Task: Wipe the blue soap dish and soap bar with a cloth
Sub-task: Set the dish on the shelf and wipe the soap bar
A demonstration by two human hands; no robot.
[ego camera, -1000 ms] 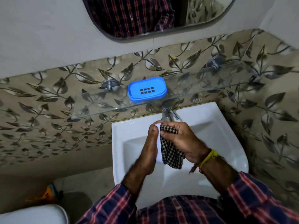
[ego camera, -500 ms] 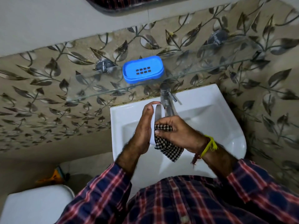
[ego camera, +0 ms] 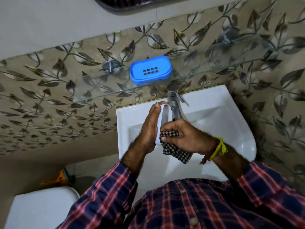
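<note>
The blue soap dish (ego camera: pixel 150 69) stands with nothing in it on a glass shelf (ego camera: pixel 99 90) above the sink. Over the basin, my left hand (ego camera: pixel 149 128) holds a white soap bar (ego camera: pixel 164 116) upright against its palm, fingers pointing at the wall. My right hand (ego camera: pixel 184 136) grips a black-and-white checked cloth (ego camera: pixel 175 149) and presses it on the lower part of the bar. Much of the bar is hidden between the two hands.
A white sink (ego camera: pixel 222 123) sits below the shelf, with a metal tap (ego camera: pixel 174 103) just behind the soap bar. A white toilet tank (ego camera: pixel 41 209) is at the lower left. The leaf-patterned tiled wall (ego camera: pixel 49 96) lies behind, a mirror edge (ego camera: pixel 125 7) at the top.
My right hand with the cloth has slid down the soap bar, from near its top toward its lower end. The view tilted downward.
</note>
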